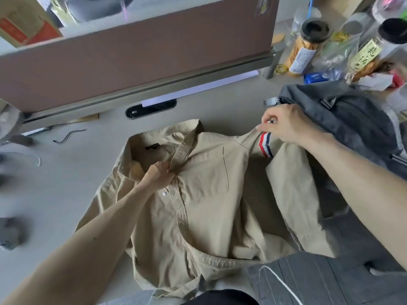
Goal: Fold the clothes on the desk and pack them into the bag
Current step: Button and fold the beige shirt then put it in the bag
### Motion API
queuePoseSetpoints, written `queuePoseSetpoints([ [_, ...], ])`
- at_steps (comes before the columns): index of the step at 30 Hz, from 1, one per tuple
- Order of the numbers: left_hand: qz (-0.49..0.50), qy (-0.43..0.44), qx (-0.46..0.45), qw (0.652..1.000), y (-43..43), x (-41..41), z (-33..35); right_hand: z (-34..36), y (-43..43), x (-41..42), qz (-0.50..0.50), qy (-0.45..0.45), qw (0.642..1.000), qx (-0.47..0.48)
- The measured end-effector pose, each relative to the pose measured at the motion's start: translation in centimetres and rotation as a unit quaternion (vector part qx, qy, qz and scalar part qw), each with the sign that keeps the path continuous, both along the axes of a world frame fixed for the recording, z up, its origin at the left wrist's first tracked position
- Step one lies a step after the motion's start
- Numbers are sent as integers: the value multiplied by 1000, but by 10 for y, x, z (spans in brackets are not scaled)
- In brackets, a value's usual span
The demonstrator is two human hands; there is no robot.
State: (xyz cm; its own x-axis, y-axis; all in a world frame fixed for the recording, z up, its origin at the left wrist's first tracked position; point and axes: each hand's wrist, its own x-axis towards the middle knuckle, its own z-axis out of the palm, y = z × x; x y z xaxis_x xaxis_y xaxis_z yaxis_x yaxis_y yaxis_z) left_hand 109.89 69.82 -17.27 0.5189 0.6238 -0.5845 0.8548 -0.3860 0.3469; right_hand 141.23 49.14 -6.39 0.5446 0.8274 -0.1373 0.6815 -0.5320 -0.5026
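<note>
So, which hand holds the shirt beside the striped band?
The right hand, pinching the shirt by the red-white-blue band; the left hand grips its front near the collar.

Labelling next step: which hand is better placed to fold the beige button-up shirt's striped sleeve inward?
Right, probably. The right hand pinches the beige button-up shirt at the shoulder beside its red-white-blue striped band; the left hand grips its front below the collar, anchoring it.

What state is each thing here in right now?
Shirt: unfolded, spread on the desk, front up.
Left hand grip: holds the shirt's front below the collar.
Right hand grip: pinches the shirt's shoulder by the striped band.
Bag: lying on the desk.
Jar: lid on.
</note>
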Motion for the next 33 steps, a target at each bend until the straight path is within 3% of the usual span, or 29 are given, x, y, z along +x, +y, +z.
queuePoseSetpoints([
  [3, 4, 14, 37, 999, 0, 4, 5, -8, -6, 6, 23, 19, 998, -50],
  [6, 1, -93, 141, 986, -12, 32, 23, -18, -19, 1, -19, 103, 994, 9],
  [9, -165, -246, 131, 946, -47, 95, 56, -16, -24, -19, -24, 183, 979, 82],
  [11, -259, -262, 88, 925, -76, 136, 68, -12, -29, -35, -37, 219, 969, 110],
  [13, -317, -232, 111, 913, -97, 164, 73, -10, -41, -48, -70, 235, 960, 133],
  [15, -312, -231, 134, 912, -104, 177, 73, -18, -65, -53, -100, 218, 965, 105],
  [19, -239, -298, 92, 919, -91, 176, 75, -48, -122, -64, -125, 158, 973, -117],
  [22, -200, -324, 78, 921, -80, 176, 81, -76, -154, -75, -160, 120, 958, -207],
  [25, -217, -333, 80, 914, -69, 173, 89, -74, -164, -77, -196, 60, 958, -200],
  [30, -204, -382, 79, 898, -55, 163, 100, -7, -156, -47, -288, -72, 955, -12],
  [33, -255, -390, 75, 882, -56, 160, 108, 23, -147, -14, -314, -134, 940, 21],
])
